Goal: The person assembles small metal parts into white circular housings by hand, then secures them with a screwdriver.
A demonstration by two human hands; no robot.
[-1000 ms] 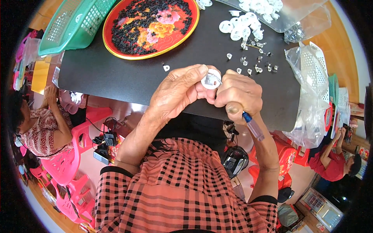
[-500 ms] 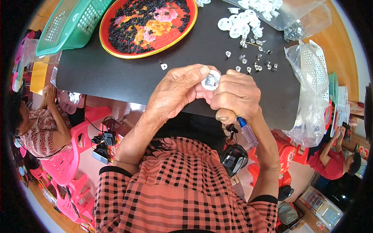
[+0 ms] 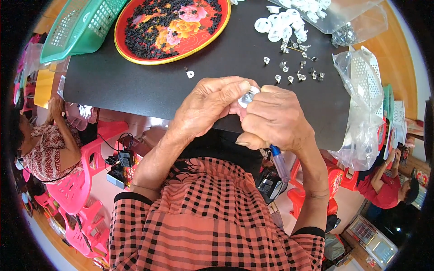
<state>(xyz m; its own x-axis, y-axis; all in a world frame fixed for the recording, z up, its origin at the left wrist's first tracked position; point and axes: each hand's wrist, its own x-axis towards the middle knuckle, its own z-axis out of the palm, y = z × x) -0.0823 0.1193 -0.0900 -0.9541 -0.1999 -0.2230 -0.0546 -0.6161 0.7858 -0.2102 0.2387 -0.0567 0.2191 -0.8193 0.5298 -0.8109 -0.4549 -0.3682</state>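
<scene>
— What is in your grip?
— Your left hand (image 3: 212,101) pinches a white disc (image 3: 248,96), flat and smooth-looking, between thumb and fingers. Your right hand (image 3: 276,117) is curled around a tool (image 3: 281,166) with a clear, blue-collared handle; its tip is hidden. The disc sits between your hands, near the front edge of the worktop (image 3: 131,86).
— And your containers?
— A flowered red tray (image 3: 153,62) with a yellow rim carries loose black bits (image 3: 147,43). Beside it is a latticed green basket (image 3: 81,43); a crumpled clear bag (image 3: 361,149) lies along the right edge.
— Your open room?
— Smooth dark surface runs from your left hand towards the tray, past one small white piece (image 3: 190,74). Shiny bits (image 3: 278,79) are scattered beyond your right hand.
</scene>
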